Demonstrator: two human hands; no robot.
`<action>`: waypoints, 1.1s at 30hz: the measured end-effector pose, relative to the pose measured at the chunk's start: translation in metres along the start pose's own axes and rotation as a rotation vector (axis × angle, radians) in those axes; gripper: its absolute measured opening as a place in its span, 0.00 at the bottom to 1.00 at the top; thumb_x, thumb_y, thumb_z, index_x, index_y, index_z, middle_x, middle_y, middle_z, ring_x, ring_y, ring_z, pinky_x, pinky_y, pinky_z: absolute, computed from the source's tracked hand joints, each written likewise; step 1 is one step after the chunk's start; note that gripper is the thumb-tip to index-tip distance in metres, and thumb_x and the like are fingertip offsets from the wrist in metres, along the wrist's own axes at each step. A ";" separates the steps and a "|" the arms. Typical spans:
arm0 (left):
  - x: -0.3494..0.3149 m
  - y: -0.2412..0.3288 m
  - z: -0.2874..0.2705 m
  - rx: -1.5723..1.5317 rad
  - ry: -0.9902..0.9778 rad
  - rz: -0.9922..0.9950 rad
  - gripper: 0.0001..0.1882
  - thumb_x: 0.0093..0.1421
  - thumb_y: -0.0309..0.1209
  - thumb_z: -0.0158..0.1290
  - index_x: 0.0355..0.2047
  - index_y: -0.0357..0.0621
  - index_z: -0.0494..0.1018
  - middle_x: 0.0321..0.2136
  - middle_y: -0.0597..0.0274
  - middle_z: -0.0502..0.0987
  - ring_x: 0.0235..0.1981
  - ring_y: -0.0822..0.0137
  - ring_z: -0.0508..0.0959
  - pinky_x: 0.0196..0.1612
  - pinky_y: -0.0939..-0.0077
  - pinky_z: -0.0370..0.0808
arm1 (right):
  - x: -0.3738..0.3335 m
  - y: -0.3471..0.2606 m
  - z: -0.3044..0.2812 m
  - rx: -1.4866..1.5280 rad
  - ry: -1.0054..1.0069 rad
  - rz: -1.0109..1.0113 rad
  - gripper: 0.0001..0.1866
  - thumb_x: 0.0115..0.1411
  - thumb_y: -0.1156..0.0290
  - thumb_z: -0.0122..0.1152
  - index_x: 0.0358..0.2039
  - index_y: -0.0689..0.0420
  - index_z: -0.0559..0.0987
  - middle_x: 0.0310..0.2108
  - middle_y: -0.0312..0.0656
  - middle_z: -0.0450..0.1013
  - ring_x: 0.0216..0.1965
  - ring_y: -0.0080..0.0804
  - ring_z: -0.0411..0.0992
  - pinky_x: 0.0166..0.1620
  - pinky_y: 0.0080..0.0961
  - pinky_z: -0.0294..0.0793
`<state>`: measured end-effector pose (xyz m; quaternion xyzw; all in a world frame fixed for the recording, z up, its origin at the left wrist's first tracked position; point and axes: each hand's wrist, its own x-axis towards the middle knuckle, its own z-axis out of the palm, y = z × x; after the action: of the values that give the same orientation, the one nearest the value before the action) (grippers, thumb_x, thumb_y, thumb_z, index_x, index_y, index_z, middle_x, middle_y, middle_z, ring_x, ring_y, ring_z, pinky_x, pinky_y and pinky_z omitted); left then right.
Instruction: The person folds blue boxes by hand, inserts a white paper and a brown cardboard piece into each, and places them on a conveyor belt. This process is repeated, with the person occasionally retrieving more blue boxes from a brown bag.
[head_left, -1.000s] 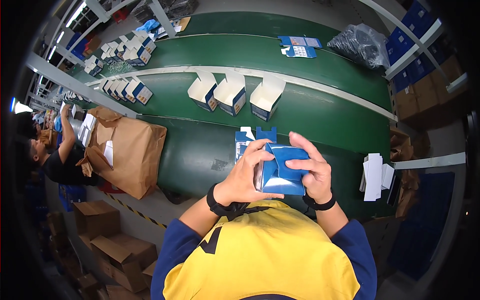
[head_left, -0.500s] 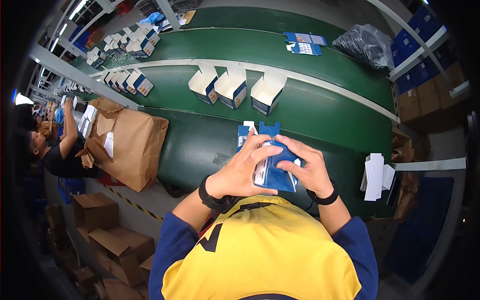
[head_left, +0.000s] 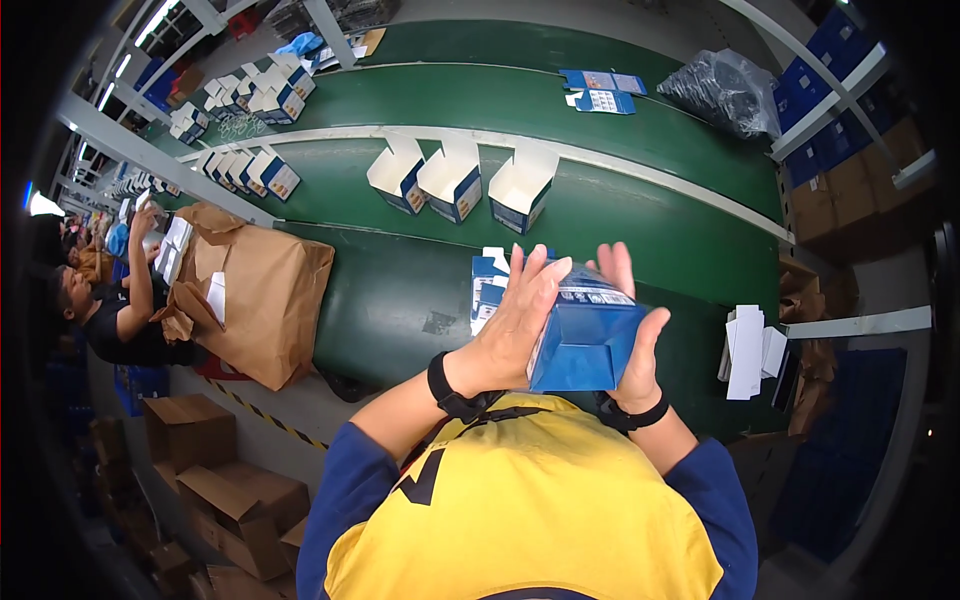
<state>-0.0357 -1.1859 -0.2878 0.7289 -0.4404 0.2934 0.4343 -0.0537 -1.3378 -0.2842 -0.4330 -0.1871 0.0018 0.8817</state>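
Between my palms I hold a blue carton (head_left: pixel 588 345), squared into a box, its blue end panel facing me. My left hand (head_left: pixel 515 325) presses along its left side with the fingers stretched out. My right hand (head_left: pixel 636 352) supports the right side, thumb raised and fingertips behind the box. Flat blue-and-white cartons (head_left: pixel 484 292) lie on the dark green bench (head_left: pixel 385 295) just beyond my left hand, which partly covers them. Farther off on the green belt (head_left: pixel 620 215) stand three white-lined boxes (head_left: pixel 450 185) with their lids up.
A large brown paper bag (head_left: pixel 265 300) stands at the left, near a co-worker in black (head_left: pixel 130 310). White folded cards (head_left: pixel 745 350) are stacked at the right edge. More open boxes (head_left: pixel 270 175) stand far left; flat cartons (head_left: pixel 603 92) and a plastic-wrapped bundle (head_left: pixel 722 90) lie at the back.
The carton has opened from a flattened shape into a box and turned its end panel toward me. My hands have moved apart onto its two sides, slightly to the right.
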 end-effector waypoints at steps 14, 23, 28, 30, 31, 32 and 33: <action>-0.030 -0.046 -0.003 0.649 -0.605 0.096 0.38 0.45 0.34 0.63 0.55 0.55 0.56 0.63 0.47 0.44 0.64 0.45 0.45 0.60 0.43 0.50 | 0.005 0.003 -0.110 -0.409 -0.133 0.232 0.58 0.46 0.66 0.68 0.64 0.56 0.32 0.64 0.49 0.44 0.62 0.40 0.50 0.61 0.35 0.53; -0.047 -0.070 0.090 0.367 -0.595 -0.419 0.28 0.45 0.33 0.62 0.47 0.47 0.66 0.56 0.37 0.58 0.56 0.40 0.61 0.50 0.59 0.68 | -0.043 0.101 -0.192 -1.142 0.082 0.030 0.64 0.39 0.70 0.71 0.64 0.50 0.30 0.64 0.52 0.42 0.63 0.48 0.48 0.61 0.33 0.55; -0.050 -0.065 0.117 0.569 -0.968 -0.620 0.28 0.44 0.36 0.62 0.45 0.45 0.66 0.36 0.47 0.74 0.35 0.48 0.75 0.32 0.60 0.73 | -0.095 0.078 -0.204 -1.145 0.278 0.126 0.46 0.46 0.69 0.66 0.62 0.53 0.50 0.57 0.53 0.56 0.57 0.47 0.58 0.56 0.32 0.61; -0.036 -0.046 0.119 0.685 -1.054 -0.530 0.25 0.44 0.37 0.62 0.42 0.44 0.69 0.30 0.52 0.76 0.29 0.52 0.77 0.27 0.62 0.73 | -0.128 0.053 -0.226 -1.288 0.305 0.070 0.33 0.50 0.69 0.62 0.57 0.56 0.63 0.50 0.54 0.67 0.50 0.44 0.68 0.51 0.32 0.67; -0.025 -0.032 0.118 0.789 -0.966 -0.388 0.19 0.46 0.36 0.59 0.37 0.44 0.70 0.27 0.54 0.76 0.27 0.55 0.77 0.26 0.64 0.72 | -0.148 0.040 -0.233 -1.294 0.328 0.087 0.33 0.50 0.69 0.62 0.57 0.56 0.63 0.50 0.54 0.67 0.50 0.44 0.68 0.51 0.32 0.67; -0.015 -0.024 0.116 0.895 -0.861 -0.256 0.13 0.48 0.34 0.56 0.32 0.43 0.72 0.25 0.56 0.75 0.25 0.58 0.77 0.24 0.65 0.72 | -0.162 0.026 -0.237 -1.212 0.486 0.161 0.26 0.52 0.70 0.61 0.52 0.57 0.68 0.44 0.52 0.71 0.44 0.40 0.71 0.46 0.29 0.70; -0.009 -0.022 0.117 0.884 -0.865 -0.253 0.13 0.48 0.34 0.56 0.32 0.43 0.72 0.25 0.56 0.75 0.25 0.58 0.77 0.24 0.65 0.72 | -0.176 0.012 -0.243 -1.126 0.641 0.231 0.19 0.54 0.70 0.59 0.48 0.57 0.73 0.38 0.49 0.75 0.39 0.35 0.75 0.42 0.27 0.73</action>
<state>-0.0143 -1.2819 -0.3559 0.9387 -0.3236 0.0728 -0.0941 -0.1348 -1.5451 -0.4858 -0.8246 0.1602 -0.1307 0.5266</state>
